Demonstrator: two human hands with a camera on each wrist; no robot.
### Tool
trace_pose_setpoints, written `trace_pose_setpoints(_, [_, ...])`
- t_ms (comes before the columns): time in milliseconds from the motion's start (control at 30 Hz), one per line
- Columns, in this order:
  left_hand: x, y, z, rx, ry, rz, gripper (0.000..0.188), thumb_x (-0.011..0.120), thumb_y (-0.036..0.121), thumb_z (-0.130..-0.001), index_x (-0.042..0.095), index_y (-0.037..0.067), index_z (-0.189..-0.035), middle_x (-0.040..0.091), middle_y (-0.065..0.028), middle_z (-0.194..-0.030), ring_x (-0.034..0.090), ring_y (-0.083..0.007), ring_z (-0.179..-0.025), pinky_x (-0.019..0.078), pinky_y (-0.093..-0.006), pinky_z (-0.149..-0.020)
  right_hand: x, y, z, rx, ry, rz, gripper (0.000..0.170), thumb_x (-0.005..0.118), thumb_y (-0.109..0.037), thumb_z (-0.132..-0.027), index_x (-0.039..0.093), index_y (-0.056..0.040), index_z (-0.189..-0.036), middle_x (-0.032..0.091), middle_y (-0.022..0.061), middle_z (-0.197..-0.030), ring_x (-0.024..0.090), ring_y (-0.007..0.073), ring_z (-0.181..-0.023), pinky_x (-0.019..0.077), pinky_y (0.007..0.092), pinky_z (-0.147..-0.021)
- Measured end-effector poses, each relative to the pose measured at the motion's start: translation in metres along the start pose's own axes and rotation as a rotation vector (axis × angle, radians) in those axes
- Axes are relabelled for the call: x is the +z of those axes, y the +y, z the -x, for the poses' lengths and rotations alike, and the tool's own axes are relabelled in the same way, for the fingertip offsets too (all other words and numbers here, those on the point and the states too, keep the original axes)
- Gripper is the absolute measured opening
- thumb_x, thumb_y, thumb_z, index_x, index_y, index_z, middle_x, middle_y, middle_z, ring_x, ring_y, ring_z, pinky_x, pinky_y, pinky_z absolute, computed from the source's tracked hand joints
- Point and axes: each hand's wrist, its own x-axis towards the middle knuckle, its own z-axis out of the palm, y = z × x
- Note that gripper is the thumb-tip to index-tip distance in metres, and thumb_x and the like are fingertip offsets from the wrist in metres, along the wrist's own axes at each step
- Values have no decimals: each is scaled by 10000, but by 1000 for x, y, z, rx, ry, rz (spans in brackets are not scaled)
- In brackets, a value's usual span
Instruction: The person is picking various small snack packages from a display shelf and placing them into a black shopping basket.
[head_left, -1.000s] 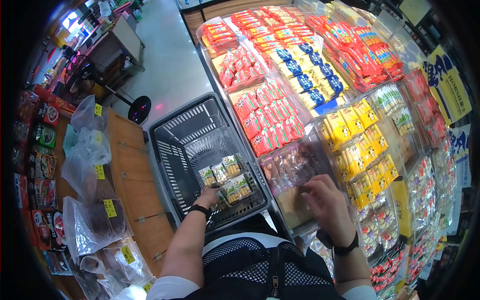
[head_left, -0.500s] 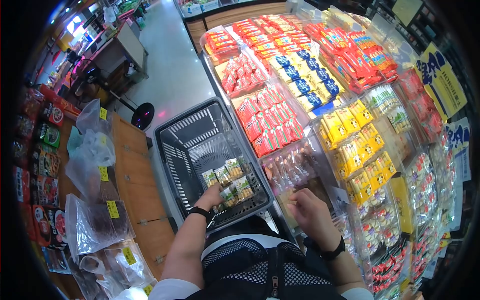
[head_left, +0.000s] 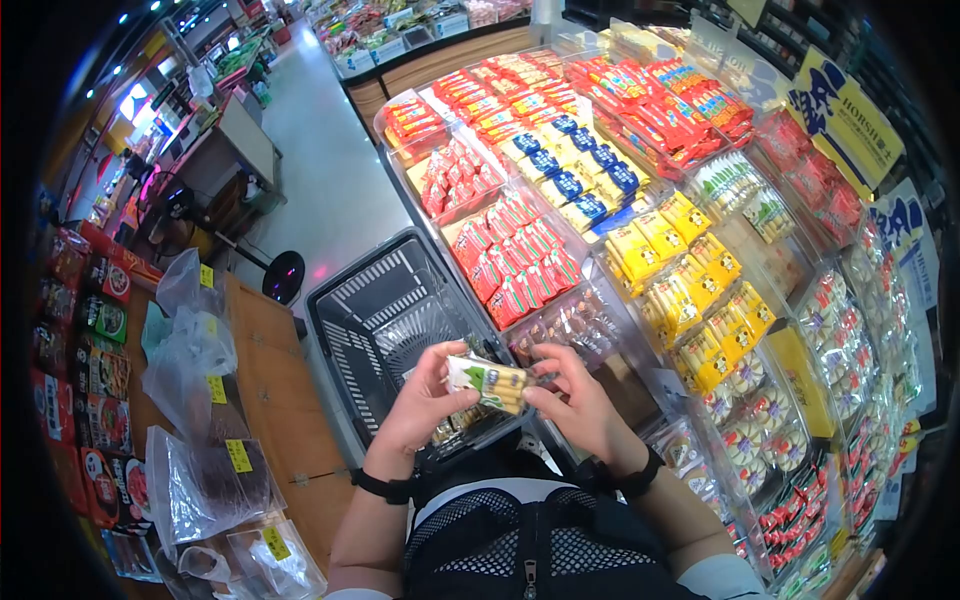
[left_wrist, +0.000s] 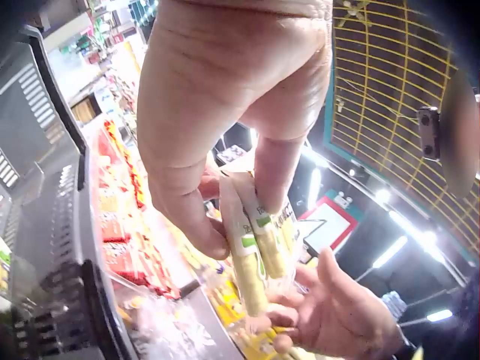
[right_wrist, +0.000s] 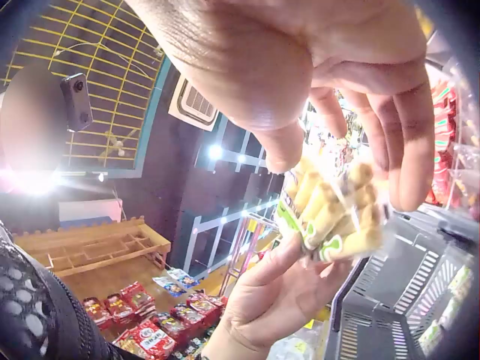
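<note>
– How is the pack (head_left: 490, 384) held?
– Above the basket (head_left: 352, 308), pinched by the left hand (head_left: 415, 402).
– And its long axis?
– Pointed crosswise, towards the right hand (head_left: 585, 415), whose fingers are spread; contact cannot be told.

Over the far half of the grey shopping basket (head_left: 350, 320) there is open space to come down from above, but its slatted walls close off any sideways entry. At the near end, the left hand (head_left: 428, 400), right hand (head_left: 578, 398) and the snack pack (head_left: 490, 385) between them cover the way in. A wooden cabinet (head_left: 262, 360) leaves only a narrow strip on the left; the display stand's clear dividers (head_left: 480, 205) rise close along the right. Beyond, the aisle floor (head_left: 330, 160) lies open past the fan base (head_left: 284, 277).
</note>
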Motion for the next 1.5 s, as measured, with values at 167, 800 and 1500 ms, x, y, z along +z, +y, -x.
trace_pose_setpoints(167, [23, -3, 1, -125, -60, 66, 528, 638, -20, -879, 410, 50, -1350, 570, -86, -1237, 577, -193, -1145, 512, -343, -942, -4, 13, 0, -3, -33, -90, 267, 642, -151, -925, 513, -30, -1126, 632, 89, -969, 593, 103, -761, 493, 265, -678])
trace_pose_setpoints(800, [63, -16, 7, -62, -118, 219, 484, 564, 64, -943, 351, 110, -1375, 503, -81, -1307, 538, -209, -1207, 475, -391, -1012, -36, 20, 14, -67, -102, -210, 180, 655, -11, -879, 526, -42, -1000, 573, -1, -1011, 562, 64, -946, 488, 241, -813])
trace_pose_setpoints(1500, [38, -19, -23, 1, 45, 316, 381, 576, 30, -936, 456, 70, -1295, 575, -53, -1151, 587, -218, -1084, 482, -378, -976, -369, -43, -59, 52, 891, 473, 322, 730, -46, -711, 500, -51, -938, 584, 71, -779, 573, 152, -652, 497, 291, -547])
